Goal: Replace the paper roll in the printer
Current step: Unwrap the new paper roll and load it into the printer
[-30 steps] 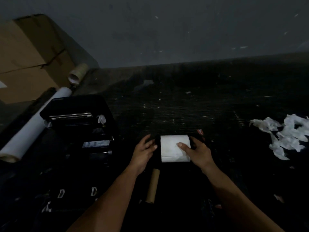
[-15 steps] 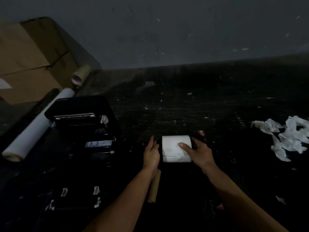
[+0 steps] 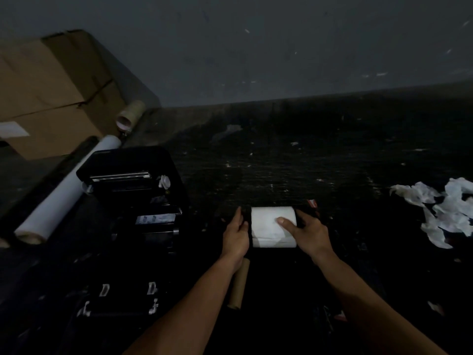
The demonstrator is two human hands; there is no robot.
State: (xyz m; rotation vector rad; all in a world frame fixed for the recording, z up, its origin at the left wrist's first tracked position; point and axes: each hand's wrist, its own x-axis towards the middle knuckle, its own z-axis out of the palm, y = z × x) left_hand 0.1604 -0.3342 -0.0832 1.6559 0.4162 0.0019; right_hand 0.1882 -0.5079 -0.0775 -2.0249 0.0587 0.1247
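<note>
A white paper roll (image 3: 268, 221) lies on its side on the dark surface, seated between black end pieces that are hard to make out. My right hand (image 3: 308, 233) grips its right end, thumb lying across the paper. My left hand (image 3: 236, 235) is pressed flat against the black piece at the roll's left end. The black printer (image 3: 133, 180) stands open to the left, apart from both hands. An empty brown cardboard core (image 3: 239, 286) lies under my left wrist.
A long white paper tube (image 3: 61, 196) lies left of the printer. A cardboard box (image 3: 51, 90) and a tape roll (image 3: 130, 115) sit at the back left. Crumpled white paper (image 3: 445, 208) lies at the right. Dark items with white letters (image 3: 128, 295) sit near left.
My left hand moved right from a small gap to the roll's left end. The right hand stayed on the roll.
</note>
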